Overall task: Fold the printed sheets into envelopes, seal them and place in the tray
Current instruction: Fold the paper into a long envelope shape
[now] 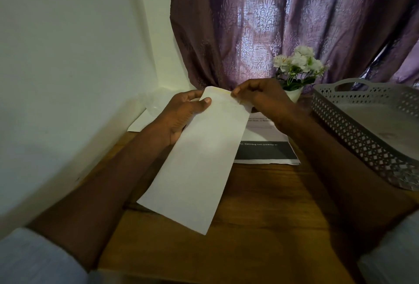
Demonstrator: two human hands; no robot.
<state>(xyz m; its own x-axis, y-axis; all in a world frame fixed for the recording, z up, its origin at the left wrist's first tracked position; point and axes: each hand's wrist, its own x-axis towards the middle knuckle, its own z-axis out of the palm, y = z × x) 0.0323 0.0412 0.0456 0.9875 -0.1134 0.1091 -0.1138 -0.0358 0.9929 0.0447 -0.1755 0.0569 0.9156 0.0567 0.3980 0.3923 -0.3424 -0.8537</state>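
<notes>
Envelope is held above the wooden table, left of the tray | left hand is clamped on its far edge for steadiness | right hand is pinched at the far flap, seemingly for sealing | printed sheets are left beyond the envelope.

body: two bare forearms and hands, no rings, watch or gloves seen | left hand: sleeve pale blue-grey, pushed up near the elbow | right hand: sleeve same pale cloth, seen only at the frame corner
</notes>
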